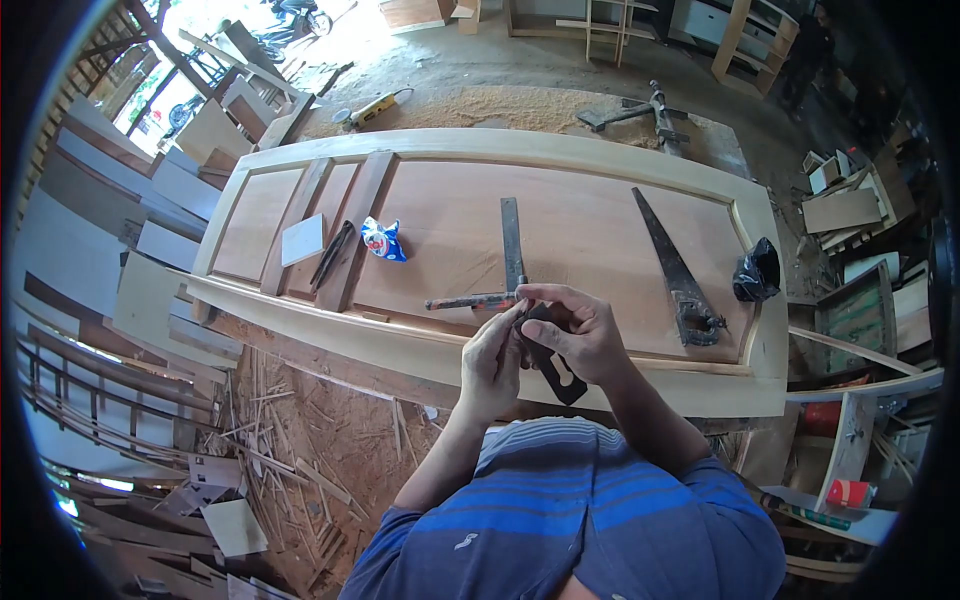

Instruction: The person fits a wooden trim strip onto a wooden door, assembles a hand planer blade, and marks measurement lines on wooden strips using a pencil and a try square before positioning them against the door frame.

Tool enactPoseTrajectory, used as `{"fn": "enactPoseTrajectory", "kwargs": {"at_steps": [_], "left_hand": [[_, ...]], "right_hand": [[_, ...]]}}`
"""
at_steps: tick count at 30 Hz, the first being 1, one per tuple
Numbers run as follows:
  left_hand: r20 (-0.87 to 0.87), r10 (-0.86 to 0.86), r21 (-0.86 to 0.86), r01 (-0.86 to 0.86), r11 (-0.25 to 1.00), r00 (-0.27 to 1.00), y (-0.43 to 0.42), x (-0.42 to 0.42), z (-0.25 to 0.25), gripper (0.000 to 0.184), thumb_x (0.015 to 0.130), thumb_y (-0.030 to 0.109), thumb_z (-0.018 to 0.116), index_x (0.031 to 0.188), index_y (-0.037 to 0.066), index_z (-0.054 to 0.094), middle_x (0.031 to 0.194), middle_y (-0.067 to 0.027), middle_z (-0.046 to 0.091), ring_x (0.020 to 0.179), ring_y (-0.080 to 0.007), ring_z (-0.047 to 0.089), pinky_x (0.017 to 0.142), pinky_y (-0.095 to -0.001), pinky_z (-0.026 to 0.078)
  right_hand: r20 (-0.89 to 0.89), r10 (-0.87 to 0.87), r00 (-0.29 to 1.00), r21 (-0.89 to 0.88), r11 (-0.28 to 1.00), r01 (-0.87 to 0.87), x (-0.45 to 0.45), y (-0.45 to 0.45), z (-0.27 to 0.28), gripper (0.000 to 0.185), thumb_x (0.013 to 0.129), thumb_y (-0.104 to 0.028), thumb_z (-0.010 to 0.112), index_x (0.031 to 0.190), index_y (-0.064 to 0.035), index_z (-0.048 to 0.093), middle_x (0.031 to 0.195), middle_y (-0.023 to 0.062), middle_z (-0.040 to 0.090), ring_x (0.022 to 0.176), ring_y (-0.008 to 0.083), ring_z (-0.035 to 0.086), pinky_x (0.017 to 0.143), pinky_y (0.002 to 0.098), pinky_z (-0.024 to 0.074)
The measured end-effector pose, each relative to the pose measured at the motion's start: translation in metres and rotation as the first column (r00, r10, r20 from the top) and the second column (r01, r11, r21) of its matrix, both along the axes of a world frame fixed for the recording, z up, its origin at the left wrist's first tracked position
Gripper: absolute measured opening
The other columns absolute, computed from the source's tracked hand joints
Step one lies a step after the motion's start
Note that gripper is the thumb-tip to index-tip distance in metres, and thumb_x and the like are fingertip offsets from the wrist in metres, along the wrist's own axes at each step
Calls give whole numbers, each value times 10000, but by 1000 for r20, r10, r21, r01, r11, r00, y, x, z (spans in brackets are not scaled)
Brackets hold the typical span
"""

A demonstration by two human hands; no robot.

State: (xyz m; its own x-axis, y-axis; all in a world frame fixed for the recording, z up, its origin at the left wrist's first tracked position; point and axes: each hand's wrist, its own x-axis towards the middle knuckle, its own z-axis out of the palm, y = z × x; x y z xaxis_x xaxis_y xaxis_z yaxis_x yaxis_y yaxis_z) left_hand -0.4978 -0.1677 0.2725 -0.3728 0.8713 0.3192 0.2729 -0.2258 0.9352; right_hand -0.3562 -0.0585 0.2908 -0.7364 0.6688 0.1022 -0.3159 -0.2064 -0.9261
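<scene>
Both hands meet near the front edge of a wooden panel door [450, 142], around a flat dark piece with a rounded notch [560, 378]. My right hand [580, 335] is closed on that piece, thumb lying across its upper part. At its upper end my left hand [490, 365] is closed too, fingertips pinched together; the contact point is partly hidden. Just beyond the fingers lies a try square, its metal blade [511, 235] pointing away and its worn red-and-black stock [465, 300] to the left. A handsaw [662, 250] rests on the door to the right.
On the door are a blue packet [383, 240], a white square piece [303, 240], dark slender items [333, 257] and a crumpled black bag [757, 270]. Behind it stand a clamp-like metal tool [660, 115] and a yellow power tool [372, 110]. Wood scraps [320, 490] litter the floor at left.
</scene>
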Motion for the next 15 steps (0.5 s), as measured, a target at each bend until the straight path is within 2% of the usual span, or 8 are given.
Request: {"fn": "enactPoseTrajectory", "kwargs": {"at_steps": [2,5,10,15], "left_hand": [[17,10,-16,-10,1000,1000,-1,3,1,361,1100,2,559,1448,-44,645,1046,-137,723,747,-143,672,667,-292,548],[32,29,-44,-27,999,999,-4,6,-3,366,1086,-10,569,1441,-51,648,1092,-167,744,831,-192,723,742,-320,581],[15,46,-8,-45,999,999,-3,10,-5,354,1075,-8,584,1416,-70,657,1207,-241,766,1070,-296,777,935,-375,600],[-6,86,-26,-86,996,996,-4,13,3,339,1069,-10,588,1389,-85,670,1247,-265,763,1145,-312,772,983,-378,593]], "right_hand": [[-27,-24,999,13,1000,24,-1,-2,-3,389,1036,-11,736,1413,32,652,1047,89,771,855,128,746,723,282,641],[-80,-58,995,31,998,61,-2,-5,-11,338,1035,-15,740,1363,32,678,1068,91,778,890,120,746,757,275,642],[-45,-109,993,67,991,112,0,-6,-13,305,1037,-17,739,1335,31,694,1112,83,779,997,105,735,886,257,619],[13,-131,991,87,988,130,2,-8,-1,289,1049,-70,750,1326,10,722,1109,49,774,1013,83,705,903,244,582]]}}
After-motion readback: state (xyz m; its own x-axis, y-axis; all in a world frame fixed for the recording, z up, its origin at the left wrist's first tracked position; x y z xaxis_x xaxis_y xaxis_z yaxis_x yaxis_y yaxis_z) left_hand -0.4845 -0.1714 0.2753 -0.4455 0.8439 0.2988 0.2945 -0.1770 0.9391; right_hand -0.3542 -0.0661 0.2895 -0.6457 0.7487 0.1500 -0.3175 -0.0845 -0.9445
